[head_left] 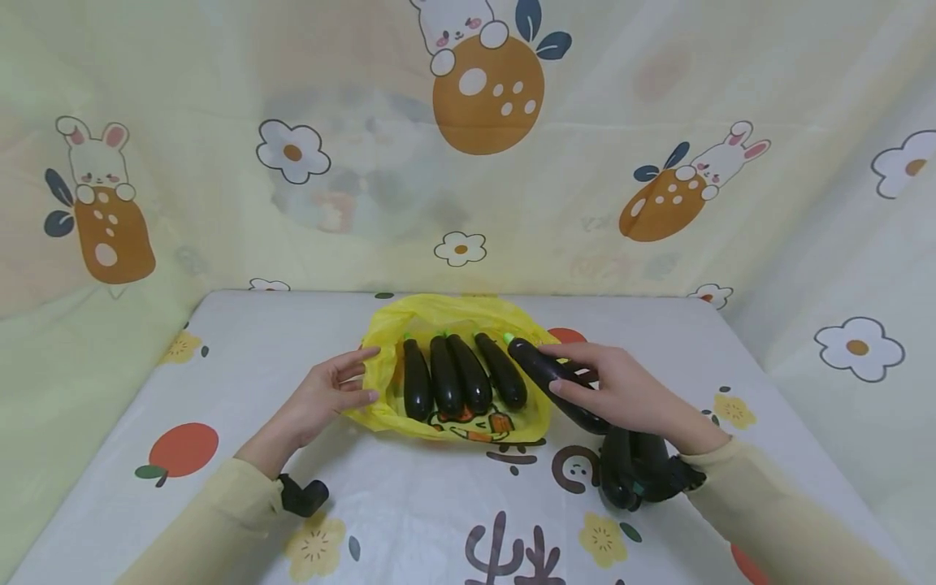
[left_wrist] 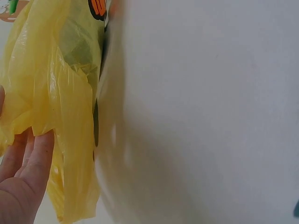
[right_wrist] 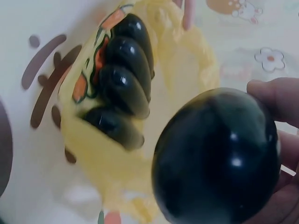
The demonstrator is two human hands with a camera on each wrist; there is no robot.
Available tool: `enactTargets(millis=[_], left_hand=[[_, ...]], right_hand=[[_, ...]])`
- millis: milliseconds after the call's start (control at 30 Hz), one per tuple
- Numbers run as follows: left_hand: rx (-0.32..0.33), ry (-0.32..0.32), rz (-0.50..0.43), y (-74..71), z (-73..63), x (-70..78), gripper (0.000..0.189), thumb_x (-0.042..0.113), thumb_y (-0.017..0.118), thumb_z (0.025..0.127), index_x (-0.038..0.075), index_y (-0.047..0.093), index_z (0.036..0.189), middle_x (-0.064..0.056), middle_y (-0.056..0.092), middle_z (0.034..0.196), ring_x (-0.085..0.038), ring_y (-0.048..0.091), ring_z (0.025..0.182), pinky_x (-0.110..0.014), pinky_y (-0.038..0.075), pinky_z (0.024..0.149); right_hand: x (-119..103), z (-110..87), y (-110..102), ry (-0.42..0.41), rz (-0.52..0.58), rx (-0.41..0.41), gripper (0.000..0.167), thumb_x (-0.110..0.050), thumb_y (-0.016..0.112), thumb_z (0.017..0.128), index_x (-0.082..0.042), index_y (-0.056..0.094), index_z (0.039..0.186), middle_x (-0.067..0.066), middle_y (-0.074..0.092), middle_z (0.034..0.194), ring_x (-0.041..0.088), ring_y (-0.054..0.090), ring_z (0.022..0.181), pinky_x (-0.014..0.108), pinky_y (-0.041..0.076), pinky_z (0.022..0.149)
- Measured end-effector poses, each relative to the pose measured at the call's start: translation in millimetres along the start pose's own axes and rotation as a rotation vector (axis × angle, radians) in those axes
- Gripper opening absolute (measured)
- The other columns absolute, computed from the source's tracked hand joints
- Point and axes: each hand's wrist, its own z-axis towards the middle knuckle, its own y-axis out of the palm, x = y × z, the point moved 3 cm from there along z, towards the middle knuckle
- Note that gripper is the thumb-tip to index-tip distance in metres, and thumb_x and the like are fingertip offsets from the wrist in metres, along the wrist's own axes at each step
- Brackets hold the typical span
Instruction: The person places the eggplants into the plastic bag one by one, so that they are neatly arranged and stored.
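Observation:
In the head view a yellow plastic bag (head_left: 457, 307) lies with its mouth spread, and several dark eggplants (head_left: 417, 382) sit side by side in it. At the bag's left edge is my left hand (head_left: 332, 386), thumb and fingers apart and fingertips against the plastic; the left wrist view has its fingers (left_wrist: 39, 154) at a fold of the bag. My right hand (head_left: 621, 390) grips another eggplant (head_left: 544, 370) from above, its green stem end over the bag's right side. In the right wrist view the blunt end of this held eggplant (right_wrist: 215, 158) looms close.
More eggplants (head_left: 632, 467) lie in a heap on the table beneath my right wrist, right of the bag. The white printed cloth (head_left: 409, 512) covers the table. A patterned curtain (head_left: 366, 252) hangs behind and at both sides.

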Motion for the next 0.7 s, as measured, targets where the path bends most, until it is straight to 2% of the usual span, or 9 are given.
enactTargets(millis=[167, 300, 500, 633, 700], left_hand=[[0.0, 0.001, 0.002, 0.9, 0.2, -0.5, 0.071, 0.007, 0.072, 0.094, 0.011, 0.04, 0.158, -0.022, 0.028, 0.166, -0.05, 0.035, 0.148, -0.056, 0.039, 0.118], [0.003, 0.0, -0.004, 0.1, 0.2, -0.7, 0.07, 0.007, 0.071, 0.094, 0.011, 0.04, 0.157, -0.024, 0.027, 0.166, -0.05, 0.034, 0.148, -0.056, 0.038, 0.118], [0.0, -0.004, -0.008, -0.5, 0.1, 0.4, 0.07, 0.007, 0.071, 0.095, 0.012, 0.04, 0.157, -0.026, 0.027, 0.165, -0.049, 0.034, 0.148, -0.057, 0.037, 0.118], [0.001, 0.003, 0.0, 0.2, -0.2, 0.6, 0.069, 0.009, 0.071, 0.095, 0.012, 0.041, 0.157, -0.024, 0.028, 0.165, -0.049, 0.035, 0.148, -0.057, 0.038, 0.118], [-0.003, 0.013, 0.004, 1.0, -0.2, 0.6, 0.069, 0.009, 0.071, 0.095, 0.012, 0.042, 0.157, -0.024, 0.028, 0.165, -0.05, 0.036, 0.148, -0.057, 0.039, 0.117]], right_hand=[[-8.6, 14.8, 13.3, -0.074, 0.019, -0.023, 0.047, -0.018, 0.072, 0.096, -0.005, 0.061, 0.14, 0.014, 0.07, 0.123, 0.017, 0.069, 0.095, 0.025, 0.06, 0.078], [-16.3, 29.2, 26.9, -0.08, 0.013, -0.059, 0.048, -0.02, 0.072, 0.096, -0.006, 0.061, 0.141, 0.011, 0.071, 0.125, 0.017, 0.065, 0.094, 0.026, 0.059, 0.078], [-26.4, 55.0, 50.9, -0.029, -0.041, -0.089, 0.051, -0.028, 0.07, 0.097, -0.01, 0.06, 0.143, 0.009, 0.069, 0.132, 0.02, 0.064, 0.1, 0.034, 0.058, 0.085], [-33.8, 74.9, 68.1, 0.023, -0.054, -0.102, 0.052, -0.031, 0.069, 0.098, -0.01, 0.058, 0.145, 0.009, 0.071, 0.125, 0.021, 0.063, 0.096, 0.036, 0.058, 0.085], [-37.5, 85.2, 76.9, 0.043, -0.073, -0.104, 0.053, -0.031, 0.068, 0.099, -0.009, 0.058, 0.145, 0.01, 0.071, 0.127, 0.022, 0.065, 0.101, 0.038, 0.058, 0.089]])
